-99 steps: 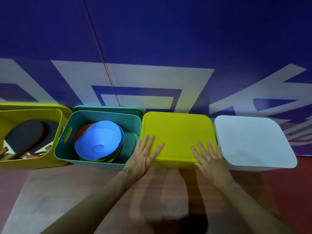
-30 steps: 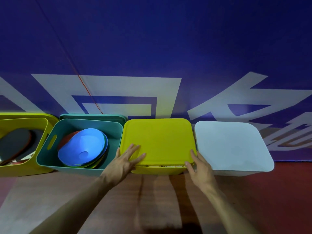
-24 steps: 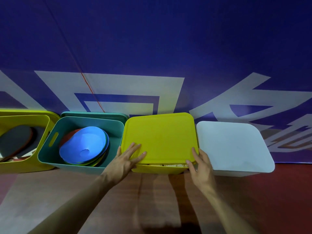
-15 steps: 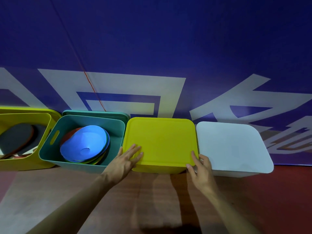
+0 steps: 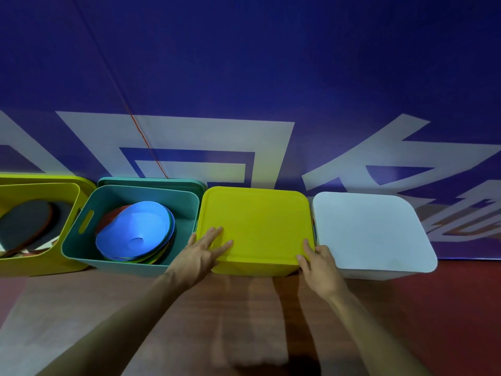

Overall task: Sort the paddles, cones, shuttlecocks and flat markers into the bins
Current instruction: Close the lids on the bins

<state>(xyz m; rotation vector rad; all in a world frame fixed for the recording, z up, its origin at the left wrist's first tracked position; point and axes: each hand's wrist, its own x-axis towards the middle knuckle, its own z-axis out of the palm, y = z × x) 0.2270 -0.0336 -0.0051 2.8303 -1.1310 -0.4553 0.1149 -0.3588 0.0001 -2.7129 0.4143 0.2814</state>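
Your left hand (image 5: 200, 256): lies flat on the near-left corner of the yellow lid (image 5: 254, 226), fingers (image 5: 214, 237) straight and slightly spread, pressing down and holding nothing.
Your right hand (image 5: 320, 264): grips the near-right corner of the same lid, thumb on the front edge, fingers curled round the side next to the white bin.
Yellow lid: sits level and closed on its yellow bin (image 5: 252, 268), third in the row along the wall.
Change in the lid: a second ago its front edge was lifted and a pale gap showed beneath it; now no gap shows, and the lid lies flush.
Change in your hands: about three seconds ago both lay flat on top of the lid; your right one has since slid to the corner edge, and your left stays pressed flat.
Teal bin (image 5: 130, 256): open, just left of the yellow bin, holding a stack of flat markers with the blue marker (image 5: 135, 232) on top; its teal lid (image 5: 151, 181) stands behind it against the wall.
Far-left yellow bin (image 5: 54, 256): open, with dark paddles (image 5: 24, 226) inside.
White bin (image 5: 374, 234): covered by its white lid, touching the right side of the yellow bin.
Floor (image 5: 244, 321): brownish red, carrying all four bins in a row.
Wall (image 5: 244, 77): a blue banner with large white shapes.
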